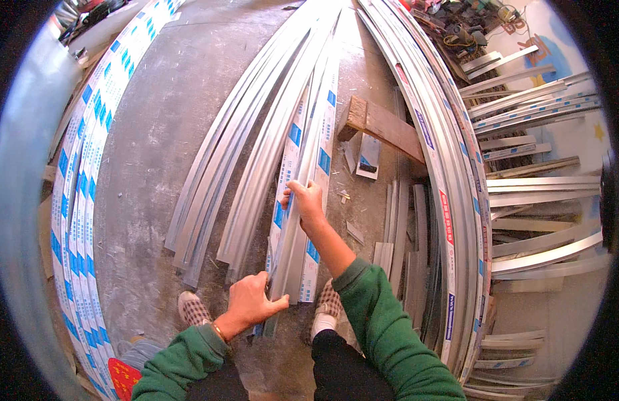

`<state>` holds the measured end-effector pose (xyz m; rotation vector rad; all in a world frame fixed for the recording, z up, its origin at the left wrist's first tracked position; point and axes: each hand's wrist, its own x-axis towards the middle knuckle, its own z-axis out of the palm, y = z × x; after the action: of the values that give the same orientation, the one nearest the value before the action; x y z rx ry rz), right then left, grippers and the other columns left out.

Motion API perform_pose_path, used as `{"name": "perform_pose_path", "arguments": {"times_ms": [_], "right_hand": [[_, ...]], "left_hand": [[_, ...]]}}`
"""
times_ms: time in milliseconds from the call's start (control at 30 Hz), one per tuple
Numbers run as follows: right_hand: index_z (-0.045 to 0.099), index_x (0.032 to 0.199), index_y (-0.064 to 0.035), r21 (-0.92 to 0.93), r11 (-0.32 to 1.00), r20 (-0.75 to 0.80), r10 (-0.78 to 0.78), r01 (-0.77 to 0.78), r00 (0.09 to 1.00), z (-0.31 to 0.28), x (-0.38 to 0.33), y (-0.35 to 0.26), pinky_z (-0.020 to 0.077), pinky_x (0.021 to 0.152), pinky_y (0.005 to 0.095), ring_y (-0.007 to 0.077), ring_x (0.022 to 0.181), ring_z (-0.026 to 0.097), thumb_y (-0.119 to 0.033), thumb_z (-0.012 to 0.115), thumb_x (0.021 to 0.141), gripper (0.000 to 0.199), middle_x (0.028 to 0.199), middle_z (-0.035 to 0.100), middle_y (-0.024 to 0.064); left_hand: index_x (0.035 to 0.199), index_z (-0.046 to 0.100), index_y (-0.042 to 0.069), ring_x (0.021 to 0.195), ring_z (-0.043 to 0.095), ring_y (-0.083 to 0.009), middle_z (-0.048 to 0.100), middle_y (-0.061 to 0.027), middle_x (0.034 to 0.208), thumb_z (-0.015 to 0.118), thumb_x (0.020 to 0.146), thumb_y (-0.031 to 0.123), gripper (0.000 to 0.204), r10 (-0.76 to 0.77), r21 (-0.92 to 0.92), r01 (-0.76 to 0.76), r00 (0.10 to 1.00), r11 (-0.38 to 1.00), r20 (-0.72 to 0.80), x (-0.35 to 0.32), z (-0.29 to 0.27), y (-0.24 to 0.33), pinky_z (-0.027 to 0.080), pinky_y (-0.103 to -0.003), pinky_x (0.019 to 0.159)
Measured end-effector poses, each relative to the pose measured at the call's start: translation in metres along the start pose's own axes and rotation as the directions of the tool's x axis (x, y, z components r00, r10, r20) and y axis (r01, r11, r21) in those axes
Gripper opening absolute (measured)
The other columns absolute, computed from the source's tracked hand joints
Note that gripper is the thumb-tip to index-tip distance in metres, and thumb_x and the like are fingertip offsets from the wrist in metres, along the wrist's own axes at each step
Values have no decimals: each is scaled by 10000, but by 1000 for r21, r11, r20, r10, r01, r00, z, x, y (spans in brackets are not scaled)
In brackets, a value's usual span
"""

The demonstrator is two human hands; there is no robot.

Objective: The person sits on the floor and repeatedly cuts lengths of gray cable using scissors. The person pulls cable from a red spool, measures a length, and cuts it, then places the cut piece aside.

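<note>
The silver profile (287,254) is in the middle of the view, running away from the person just above the space between the feet. The left hand (251,304) is closed around its near end, thumb stretched along the right side and fingers curled on the left, partly hidden. The right hand (305,202) grips it farther up, fingers bent over it; the exact thumb contact I cannot tell. Holding at 2 spaced points probably steadies a long, bendy piece and keeps it from twisting.

Just beside it lies a film-covered strip (310,275), its blue-and-white wrap likely guarding the finish. Left of these, bare profiles (209,194) fan out lengthwise, near ends roughly together, perhaps for easy picking.

To the right, a wooden beam (393,134) meets a long bundle (450,220), seemingly propping it up. Farther out, short lengths (543,187) lie stacked near the wall; a wrapped bundle (82,220) lines the far left.
</note>
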<state>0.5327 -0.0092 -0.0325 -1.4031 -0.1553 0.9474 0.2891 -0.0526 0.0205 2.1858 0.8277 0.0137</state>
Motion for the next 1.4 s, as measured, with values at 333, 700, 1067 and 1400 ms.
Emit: {"name": "perform_pose_path", "arguments": {"times_ms": [333, 700, 1067, 1400], "right_hand": [[533, 906, 20, -53, 998, -83, -46, 42, 995, -14, -40, 19, 511, 463, 323, 179, 500, 584, -78, 616, 828, 150, 694, 582, 93], [519, 930, 23, -51, 995, -9, -88, 88, 996, 5, -30, 4, 508, 462, 323, 176, 515, 583, -101, 623, 833, 189, 710, 580, 102], [572, 936, 102, -552, 828, 198, 10, 103, 980, 38, 17, 12, 564, 560, 381, 250, 629, 689, -327, 619, 889, 434, 767, 660, 186], [635, 728, 88, -830, 545, 211, 107, 120, 972, 44, 2, 47, 568, 601, 405, 254, 542, 692, -550, 659, 854, 651, 645, 671, 188]], "left_hand": [[780, 555, 14, 704, 635, -371, 610, -183, 722, 775, 660, 473, 524, 73, -66, -69, 996, 995, 58, -32, 12, -9, 512, -468, 641], [772, 539, 17, 695, 629, -375, 605, -183, 718, 787, 651, 457, 519, 98, -80, -103, 993, 991, -67, -25, 5, -10, 506, -475, 626], [818, 582, 5, 785, 649, -387, 643, -193, 792, 759, 645, 482, 537, -76, 47, 77, 997, 996, -15, 4, -17, -63, 509, -479, 687], [920, 580, 11, 880, 627, -396, 632, -223, 890, 757, 661, 505, 585, -196, 241, 199, 980, 950, -37, 17, -6, -101, 505, -489, 769]]}}
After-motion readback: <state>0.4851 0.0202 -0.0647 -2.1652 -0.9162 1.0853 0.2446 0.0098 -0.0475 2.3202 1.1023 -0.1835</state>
